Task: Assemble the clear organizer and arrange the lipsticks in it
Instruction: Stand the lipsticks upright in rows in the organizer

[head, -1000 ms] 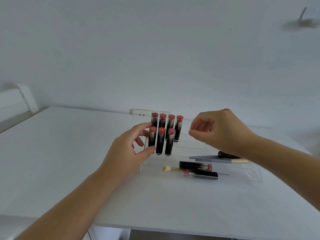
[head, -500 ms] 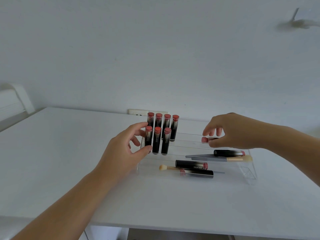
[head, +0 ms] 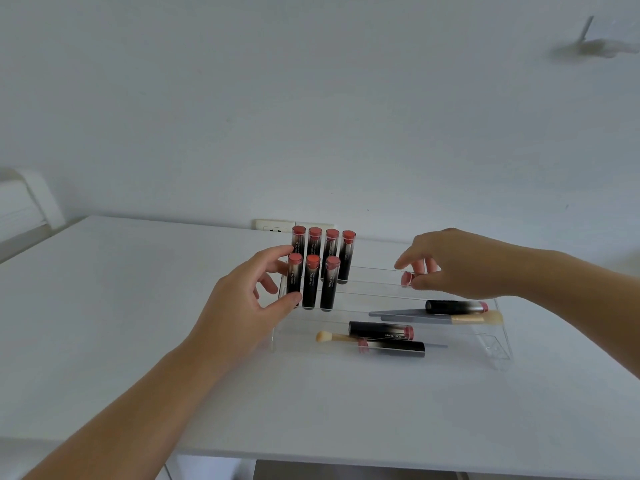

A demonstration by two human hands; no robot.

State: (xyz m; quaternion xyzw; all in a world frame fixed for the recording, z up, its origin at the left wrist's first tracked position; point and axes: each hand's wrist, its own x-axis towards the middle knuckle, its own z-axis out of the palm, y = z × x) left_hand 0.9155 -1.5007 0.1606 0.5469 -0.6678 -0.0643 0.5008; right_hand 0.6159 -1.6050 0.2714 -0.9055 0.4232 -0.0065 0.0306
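Spreading across most of the view is the white table [head: 104, 323], set against a plain pale wall [head: 311, 98], with a wall socket [head: 273, 226] peeking up just behind the far edge. On the table sits the clear organizer [head: 498, 348], a stepped, see-through rack, its right end wall the easiest part to make out.

Now the hands. The left hand [head: 242, 306] reaches in at the organizer's left end, fingers curled, thumb and forefinger pinching the front-left lipstick [head: 294, 275] top and bottom. The right hand [head: 460, 265] is over the organizer's upper right, thumb and fingers closed round a lipstick [head: 407, 279] lying sideways, only its pink end poking out leftward.

Standing upright at the left end are seven lipsticks: a back row of four [head: 323, 251] and a front row of three [head: 313, 282], black tubes with red-pink tops, packed shoulder to shoulder.

Lower down, three more lipsticks lie flat. One [head: 455, 307] rests on a higher step at the right, one [head: 381, 330] sits mid-rack, and one [head: 394, 346] lies along the front, just below it.

Two makeup brushes are lying flat too: a grey-handled one [head: 433, 317] with its pale bristles pointing right, just beneath the right-hand flat lipstick, and a smaller one [head: 332, 337] with its bristle tip pointing left, running behind the front lipstick.
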